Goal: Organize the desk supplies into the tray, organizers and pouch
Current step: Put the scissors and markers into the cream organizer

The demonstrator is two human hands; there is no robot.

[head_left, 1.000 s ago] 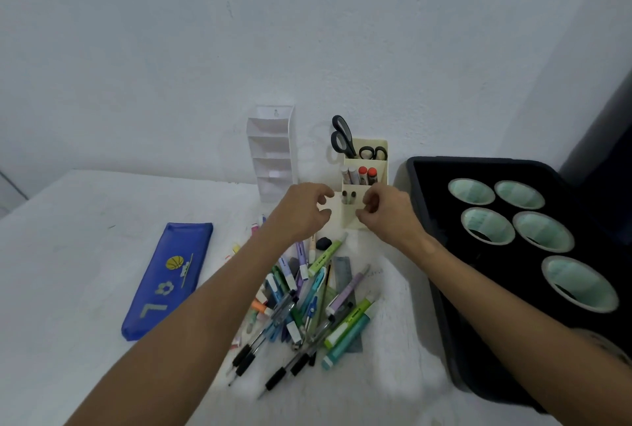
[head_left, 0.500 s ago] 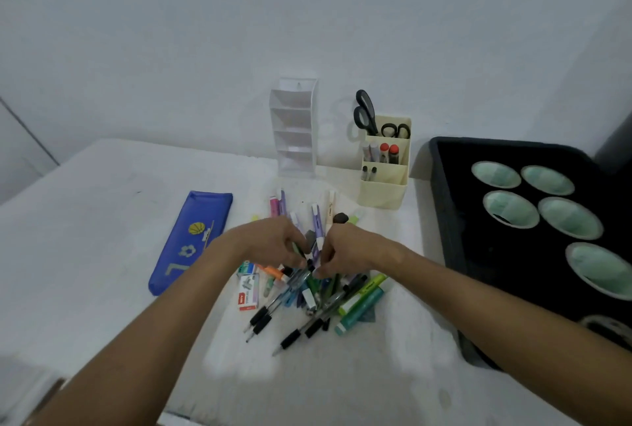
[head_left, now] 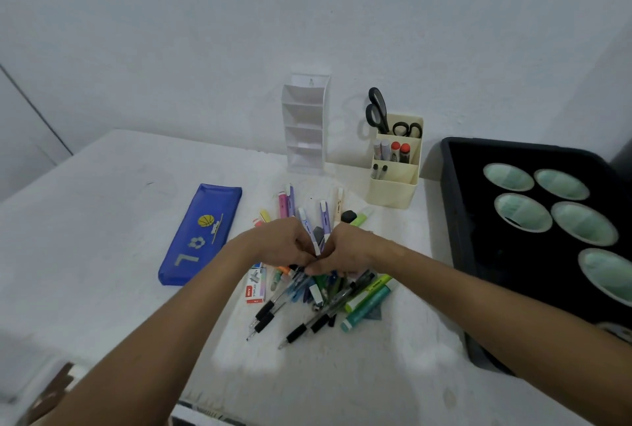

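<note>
Both hands meet over the loose heap of coloured pens and markers (head_left: 318, 292) on the white worktop (head_left: 102, 254). The left hand (head_left: 277, 246) and right hand (head_left: 345, 251) curl their fingers into the heap, apparently pinching pens to gather a bunch; exactly which cannot be told. The blue fabric pouch (head_left: 200, 232) lies left, the cream plastic organizer (head_left: 393, 183) and white tiered organizer (head_left: 304, 124) behind, the black tray (head_left: 458, 220) right. A plain white wall stands behind.

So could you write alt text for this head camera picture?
Two hands, left and right, meet over a pile of pens on a white table, fingers curled into it. Behind stand a cream organizer with scissors, a blue pouch and a black tray.
</note>
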